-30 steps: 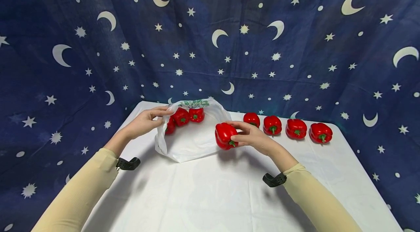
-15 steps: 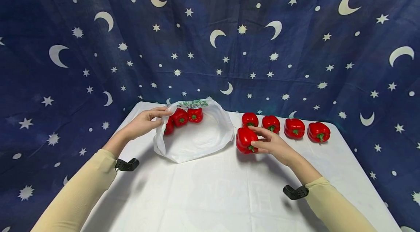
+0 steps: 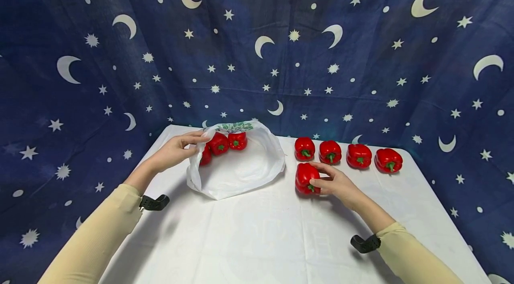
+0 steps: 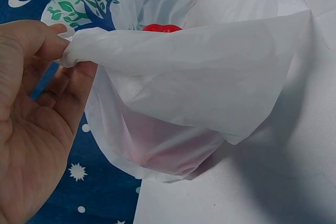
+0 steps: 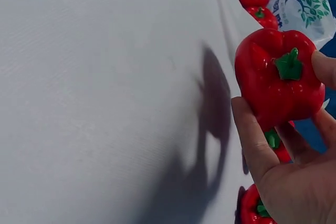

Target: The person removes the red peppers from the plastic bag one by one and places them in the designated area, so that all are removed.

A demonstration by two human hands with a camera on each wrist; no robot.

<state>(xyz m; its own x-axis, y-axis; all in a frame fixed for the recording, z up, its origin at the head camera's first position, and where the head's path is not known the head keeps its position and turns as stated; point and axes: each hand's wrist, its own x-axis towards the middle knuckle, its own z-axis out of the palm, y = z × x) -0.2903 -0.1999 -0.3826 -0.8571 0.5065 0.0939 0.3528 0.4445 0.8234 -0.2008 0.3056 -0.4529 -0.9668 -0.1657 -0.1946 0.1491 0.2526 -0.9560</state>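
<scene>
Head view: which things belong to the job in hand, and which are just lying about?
Belong to the job, it seems:
white bag, its rim pinched by the left hand
red pepper held by the right hand
three peppers visible inside the bag
row of four peppers, likely

Just surroundings; nothing unrelated lies loose:
white table
starry backdrop
black wristbands, worn

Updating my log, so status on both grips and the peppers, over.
Left grip pinches the bag by its rim. Right grip holds a pepper right of it. Three peppers visible inside the bag. Mouth looks unblocked.

Illegible blue lettering (image 5: 277, 1) on bag (image 3: 245, 170)
</scene>
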